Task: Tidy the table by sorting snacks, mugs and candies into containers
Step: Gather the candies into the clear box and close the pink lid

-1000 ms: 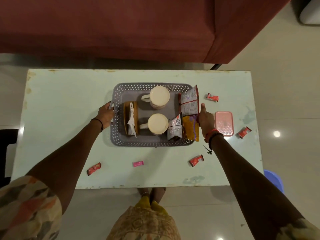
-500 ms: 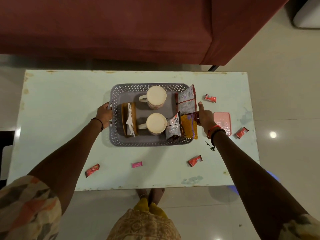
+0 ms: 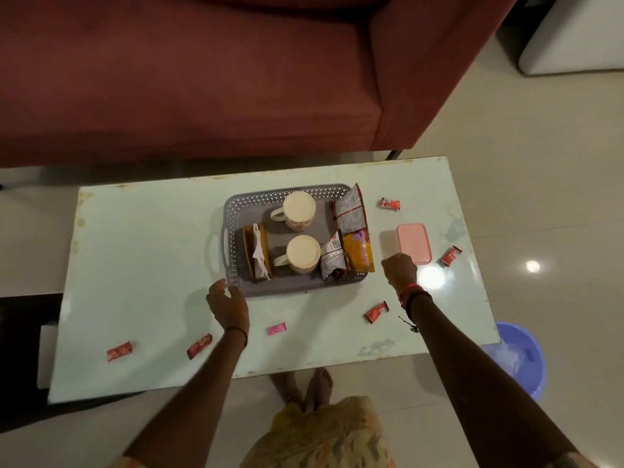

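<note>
Grey plastic basket (image 3: 287, 288) sits mid-surface (image 3: 145, 265) with both mugs (image 3: 303, 254) inside and the snacks (image 3: 351, 214) propped along its right wall, so that part of the sorting looks done. Candies (image 3: 375, 311) lie loose around it, well apart from each other, none in a container yet. The pink box (image 3: 413, 243), lid on, lies right of the basket and is likely meant for them. Left hand (image 3: 228, 300) is at the basket's near-left corner, its grip apart and holding nothing, perhaps steadying it. Right hand (image 3: 400, 269) hangs just beside the box's near corner, knuckles up; I cannot tell whether its grip is closed on anything. Opening the box seems the next need.
</note>
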Motion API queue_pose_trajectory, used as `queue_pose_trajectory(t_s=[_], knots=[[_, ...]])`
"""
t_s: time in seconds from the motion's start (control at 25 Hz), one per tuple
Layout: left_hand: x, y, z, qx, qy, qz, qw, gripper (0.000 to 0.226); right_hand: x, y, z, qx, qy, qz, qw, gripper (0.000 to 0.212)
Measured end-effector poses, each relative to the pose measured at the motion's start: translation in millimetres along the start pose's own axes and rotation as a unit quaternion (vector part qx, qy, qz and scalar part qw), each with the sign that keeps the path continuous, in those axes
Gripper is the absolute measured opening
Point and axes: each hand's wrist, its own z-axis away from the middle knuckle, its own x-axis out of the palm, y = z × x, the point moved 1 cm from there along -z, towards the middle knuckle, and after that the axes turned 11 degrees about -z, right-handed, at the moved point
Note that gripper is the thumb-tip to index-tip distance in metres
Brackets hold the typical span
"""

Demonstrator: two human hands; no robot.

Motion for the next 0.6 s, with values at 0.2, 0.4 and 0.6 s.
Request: queue_pose_trajectory(t_s=[0.2, 0.4, 0.6], knots=[[33.2, 1.0, 100.3, 0.126, -0.071, 0.002, 0.989, 0.024, -14.4, 40.2, 12.1, -0.001, 0.039, -0.038, 0.999, 0.024], [88.4, 29.2, 155.4, 0.306, -0.224, -0.072, 0.922, 0.023, -49.5, 60.0, -11.5, -0.021, 0.067, -0.062, 0.996, 0.021], [153.9, 94.6, 165.6, 0.38, -0.294, -0.124, 0.868, 0.028, -83.1, 54.1, -59.8, -0.067, 0.066, -0.046, 0.995, 0.022]])
